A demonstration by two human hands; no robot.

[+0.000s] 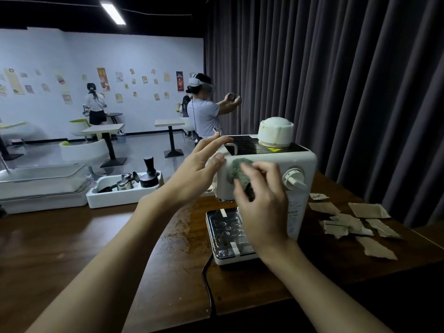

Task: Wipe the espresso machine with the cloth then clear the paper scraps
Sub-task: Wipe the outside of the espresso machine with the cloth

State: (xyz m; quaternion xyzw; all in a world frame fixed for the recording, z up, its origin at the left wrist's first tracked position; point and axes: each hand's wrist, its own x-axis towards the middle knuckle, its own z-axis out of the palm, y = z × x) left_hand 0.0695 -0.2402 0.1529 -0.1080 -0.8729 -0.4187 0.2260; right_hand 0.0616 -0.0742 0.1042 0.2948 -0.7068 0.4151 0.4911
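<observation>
Pinching the cloth (237, 170) in the right hand (262, 207) against the espresso machine (302, 164) front — left hand (197, 174) spread open at its upper corner — with paper scraps (355, 222) on the tabletop (96, 236) just right.

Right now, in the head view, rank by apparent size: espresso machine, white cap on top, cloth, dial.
1. espresso machine
2. white cap
3. cloth and dial: alike; the right hand hides part of the cloth, so unranked.
</observation>
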